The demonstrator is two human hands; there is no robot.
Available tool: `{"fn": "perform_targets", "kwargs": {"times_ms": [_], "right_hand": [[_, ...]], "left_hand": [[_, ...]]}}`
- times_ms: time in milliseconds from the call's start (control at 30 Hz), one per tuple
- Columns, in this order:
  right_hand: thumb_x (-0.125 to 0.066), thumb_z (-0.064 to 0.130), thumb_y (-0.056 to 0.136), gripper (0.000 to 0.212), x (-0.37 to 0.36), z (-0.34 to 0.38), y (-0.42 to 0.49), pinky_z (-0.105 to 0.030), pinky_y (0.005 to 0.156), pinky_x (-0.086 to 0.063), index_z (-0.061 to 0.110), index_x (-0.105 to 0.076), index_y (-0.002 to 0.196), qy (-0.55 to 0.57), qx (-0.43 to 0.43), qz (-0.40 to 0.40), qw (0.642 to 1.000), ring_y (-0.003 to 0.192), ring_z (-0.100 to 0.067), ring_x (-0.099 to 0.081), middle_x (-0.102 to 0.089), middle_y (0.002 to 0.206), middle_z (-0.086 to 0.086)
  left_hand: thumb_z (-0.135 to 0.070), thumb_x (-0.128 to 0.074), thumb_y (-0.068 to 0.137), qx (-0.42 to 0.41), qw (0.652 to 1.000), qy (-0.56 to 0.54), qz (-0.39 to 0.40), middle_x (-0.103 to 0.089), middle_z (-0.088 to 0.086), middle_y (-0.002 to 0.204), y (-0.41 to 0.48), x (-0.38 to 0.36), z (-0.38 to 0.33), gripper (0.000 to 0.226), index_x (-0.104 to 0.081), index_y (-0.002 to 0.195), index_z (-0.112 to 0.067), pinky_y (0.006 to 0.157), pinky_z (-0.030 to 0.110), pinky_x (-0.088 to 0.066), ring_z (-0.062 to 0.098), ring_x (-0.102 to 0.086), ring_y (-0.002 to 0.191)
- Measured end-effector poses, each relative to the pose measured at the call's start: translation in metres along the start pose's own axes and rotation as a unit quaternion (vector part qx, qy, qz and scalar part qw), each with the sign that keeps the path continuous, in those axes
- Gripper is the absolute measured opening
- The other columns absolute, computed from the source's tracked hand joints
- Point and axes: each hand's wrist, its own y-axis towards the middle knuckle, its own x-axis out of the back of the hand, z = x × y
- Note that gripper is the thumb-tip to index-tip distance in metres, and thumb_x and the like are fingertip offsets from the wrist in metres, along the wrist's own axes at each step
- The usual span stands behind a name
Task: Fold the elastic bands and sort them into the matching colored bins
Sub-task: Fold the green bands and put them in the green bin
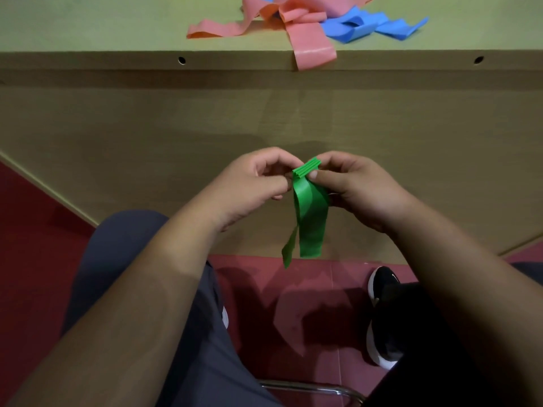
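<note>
**Green band pinched in both hands in front of the desk**

A light wooden desk (117,30) fills the upper part of the view. Its plain front panel (147,127) drops toward a dark red tiled floor (35,230). The person sits facing it, with both forearms reaching forward over the lap.

The green band (311,212) is held in the air in front of the panel, below the desk's edge and clear of every surface. Its upper part is gathered into a small stack of tight pleats, and the layered edges show as ridges at the top. The left hand (249,183) pinches this stack from one side, with thumb and curled fingers closed on it. The right hand (358,186) grips it from the other side, its thumb pressed against the pleats and its fingers wrapped behind the band. Below the pinch, two loose lengths hang down. The broader strip faces the camera, and a narrower-looking one beside it is twisted edge-on and reaches slightly lower.

On the desktop, well apart from the hands, lies a tangle of unfolded bands. The pink bands (308,45) are looped over each other, and one end drapes over the desk's front edge. The blue bands (361,27) lie crumpled just beside them and touch them. Two small round holes (182,60) are set in the desk's front edge.

Lower down are grey trousers (132,259) and a black shoe (382,283) with a white sole resting on the floor. A curved piece of metal chair frame (308,387) shows at the bottom.
</note>
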Motion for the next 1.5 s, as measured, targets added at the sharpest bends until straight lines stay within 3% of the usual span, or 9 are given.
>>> {"fn": "perform_targets", "kwargs": {"times_ms": [133, 233, 433, 533, 633, 733, 867, 967, 1500], "right_hand": [[-0.068, 0.006, 0.102, 0.009, -0.002, 0.002, -0.001, -0.030, 0.072, -0.059, 0.009, -0.072, 0.109, 0.005, 0.014, -0.006, 1.000, 0.082, -0.017, -0.071, -0.075, 0.097, -0.009], [-0.068, 0.008, 0.102, 0.010, -0.004, 0.004, -0.004, -0.031, 0.075, -0.060, 0.008, -0.072, 0.111, -0.007, 0.024, -0.008, 1.000, 0.083, -0.018, -0.071, -0.074, 0.098, -0.009], [-0.069, 0.013, 0.103, 0.012, -0.005, 0.008, -0.008, -0.052, 0.089, -0.062, 0.004, -0.070, 0.112, -0.076, 0.054, -0.037, 0.995, 0.089, -0.024, -0.067, -0.066, 0.097, -0.013], [-0.074, 0.020, 0.100, 0.006, -0.006, 0.007, -0.007, -0.058, 0.091, -0.063, 0.017, -0.075, 0.105, -0.129, 0.088, -0.063, 0.986, 0.088, -0.021, -0.069, -0.063, 0.096, -0.005], [-0.079, 0.032, 0.095, 0.005, -0.004, 0.005, -0.003, -0.051, 0.095, -0.060, 0.033, -0.078, 0.099, -0.207, 0.145, -0.106, 0.962, 0.093, -0.023, -0.070, -0.068, 0.108, 0.003], [-0.077, 0.021, 0.098, 0.004, -0.004, 0.006, -0.004, -0.038, 0.088, -0.055, 0.025, -0.078, 0.100, -0.177, 0.160, -0.092, 0.967, 0.086, -0.011, -0.067, -0.073, 0.096, 0.004], [-0.076, 0.020, 0.098, 0.005, -0.010, 0.005, -0.005, -0.053, 0.093, -0.058, 0.023, -0.077, 0.102, -0.155, 0.171, -0.094, 0.969, 0.091, -0.028, -0.073, -0.077, 0.098, -0.012], [-0.072, 0.007, 0.100, 0.006, -0.015, 0.007, -0.005, -0.051, 0.094, -0.062, 0.011, -0.076, 0.104, -0.078, 0.152, -0.098, 0.980, 0.089, -0.019, -0.073, -0.076, 0.101, -0.021], [-0.071, 0.010, 0.101, 0.006, -0.014, 0.013, -0.010, -0.043, 0.077, -0.063, 0.015, -0.074, 0.103, -0.026, 0.131, -0.112, 0.985, 0.088, -0.019, -0.075, -0.079, 0.100, -0.014]], "left_hand": [[0.000, -0.081, 0.083, -0.038, 0.999, 0.000, -0.002, -0.073, -0.002, 0.103, 0.001, -0.001, 0.006, 0.037, -0.074, 0.112, -0.022, 0.095, 0.034, -0.055, 0.008, -0.067, 0.097], [-0.005, -0.082, 0.088, -0.042, 0.998, -0.003, -0.039, -0.068, -0.004, 0.090, 0.004, -0.004, 0.007, 0.028, -0.077, 0.105, -0.027, 0.083, 0.038, -0.056, 0.014, -0.064, 0.085], [-0.004, -0.079, 0.091, -0.075, 0.994, 0.025, -0.079, -0.069, -0.013, 0.084, 0.006, -0.004, 0.005, 0.021, -0.079, 0.105, -0.020, 0.078, 0.029, -0.051, 0.005, -0.060, 0.080], [-0.006, -0.079, 0.091, -0.088, 0.992, 0.026, -0.087, -0.072, -0.013, 0.091, 0.006, -0.003, 0.004, 0.020, -0.080, 0.105, -0.021, 0.084, 0.034, -0.054, 0.005, -0.064, 0.087], [-0.005, -0.077, 0.092, -0.099, 0.991, 0.022, -0.091, -0.074, -0.009, 0.096, 0.005, -0.004, 0.002, 0.022, -0.080, 0.105, -0.022, 0.088, 0.041, -0.056, 0.009, -0.066, 0.092], [-0.004, -0.075, 0.094, -0.105, 0.989, 0.016, -0.101, -0.075, -0.004, 0.097, 0.004, -0.005, 0.000, 0.024, -0.080, 0.105, -0.024, 0.083, 0.043, -0.060, 0.012, -0.067, 0.091], [-0.002, -0.074, 0.095, -0.100, 0.987, 0.006, -0.128, -0.075, -0.002, 0.096, 0.006, -0.006, 0.001, 0.025, -0.078, 0.107, -0.024, 0.077, 0.032, -0.061, 0.009, -0.069, 0.091], [-0.004, -0.078, 0.092, -0.073, 0.986, -0.013, -0.149, -0.075, -0.003, 0.091, 0.009, -0.004, 0.005, 0.024, -0.076, 0.103, -0.025, 0.079, 0.033, -0.061, 0.009, -0.070, 0.088], [-0.004, -0.078, 0.093, -0.055, 0.992, 0.010, -0.110, -0.075, -0.005, 0.086, 0.012, -0.008, 0.008, 0.022, -0.077, 0.094, -0.026, 0.076, 0.029, -0.060, 0.011, -0.069, 0.081]]}}
